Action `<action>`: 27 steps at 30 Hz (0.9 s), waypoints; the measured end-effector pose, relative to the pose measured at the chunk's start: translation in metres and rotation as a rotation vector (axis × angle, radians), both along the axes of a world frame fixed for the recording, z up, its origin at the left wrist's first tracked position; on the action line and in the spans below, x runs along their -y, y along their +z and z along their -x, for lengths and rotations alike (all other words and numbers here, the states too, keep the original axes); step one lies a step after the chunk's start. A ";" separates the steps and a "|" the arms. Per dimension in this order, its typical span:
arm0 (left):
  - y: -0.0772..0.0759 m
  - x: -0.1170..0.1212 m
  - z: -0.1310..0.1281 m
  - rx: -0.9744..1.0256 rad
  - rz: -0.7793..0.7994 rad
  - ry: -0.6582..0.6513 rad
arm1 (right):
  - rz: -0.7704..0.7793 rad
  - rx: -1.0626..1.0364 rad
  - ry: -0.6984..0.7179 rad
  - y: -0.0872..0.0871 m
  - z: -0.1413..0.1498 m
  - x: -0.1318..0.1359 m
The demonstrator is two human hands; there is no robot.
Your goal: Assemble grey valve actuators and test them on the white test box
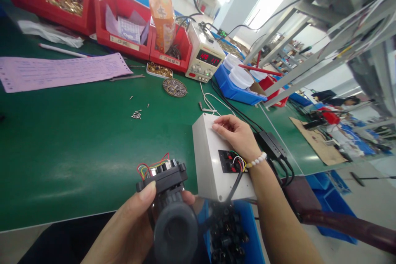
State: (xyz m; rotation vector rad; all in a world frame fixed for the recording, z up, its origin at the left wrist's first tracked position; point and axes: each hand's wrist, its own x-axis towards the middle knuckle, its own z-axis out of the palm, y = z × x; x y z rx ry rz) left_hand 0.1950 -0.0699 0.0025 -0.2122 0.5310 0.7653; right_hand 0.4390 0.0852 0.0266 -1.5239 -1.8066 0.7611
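My left hand is wrapped round a black joystick, its thumb on the square flange. Thin red, yellow and green wires loop from the joystick's far end, and its round dark knob faces me, blurred. A dark cable runs from near the joystick to the white control box at its right, ending in coloured wires at a black and red terminal block. On top of this box rests my right hand, fingers curled and thumb close to the forefinger; whatever may lie under the fingertips is hidden.
Several small screws lie on the green table. Behind them are a round dish of small parts, red bins and a power supply with lit digits. Below the edge, a blue bin holds black parts.
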 end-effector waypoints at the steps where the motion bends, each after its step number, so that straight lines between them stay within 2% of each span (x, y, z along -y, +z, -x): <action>1: -0.002 0.000 0.001 0.015 0.001 0.000 | -0.001 0.005 0.003 0.000 0.000 0.000; 7: -0.016 0.002 0.003 0.118 -0.087 -0.030 | -0.014 0.033 -0.012 -0.001 0.002 -0.005; 16: -0.005 0.001 0.000 -0.018 -0.045 -0.012 | -0.039 0.039 -0.023 0.000 0.000 -0.005; 23: -0.025 0.004 0.003 0.126 -0.218 -0.045 | -0.042 0.032 -0.020 0.000 0.000 -0.004; 27: -0.027 0.005 0.004 0.143 -0.278 -0.042 | -0.044 0.026 -0.018 0.000 0.000 -0.004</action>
